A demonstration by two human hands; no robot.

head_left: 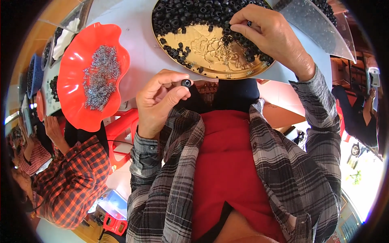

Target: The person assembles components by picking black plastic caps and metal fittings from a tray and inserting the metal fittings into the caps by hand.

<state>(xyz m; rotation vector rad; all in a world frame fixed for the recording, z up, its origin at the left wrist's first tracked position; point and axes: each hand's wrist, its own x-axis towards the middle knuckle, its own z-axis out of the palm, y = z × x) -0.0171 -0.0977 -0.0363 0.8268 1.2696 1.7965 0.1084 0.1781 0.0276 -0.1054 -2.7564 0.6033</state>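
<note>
Here the left hand [160, 101] is held up near the person's chest, thumb and forefinger pinched shut on one small black ring [187, 83], its hole facing the camera. The right hand [265, 34] reaches farther out over a round gold tray [210, 52] with an embossed flower pattern; its fingertips are closed on another small black piece [249, 23], picked from the heap of black rings [190, 14] that fills the far part of the tray and spills along its right rim. The tray rests on a white table [137, 44]. To the left, a red scalloped dish [81, 109] holds a loose pile of small grey metal parts [100, 77]. At the lower left, a second person in an orange plaid shirt [71, 182] sits beside the table.
</note>
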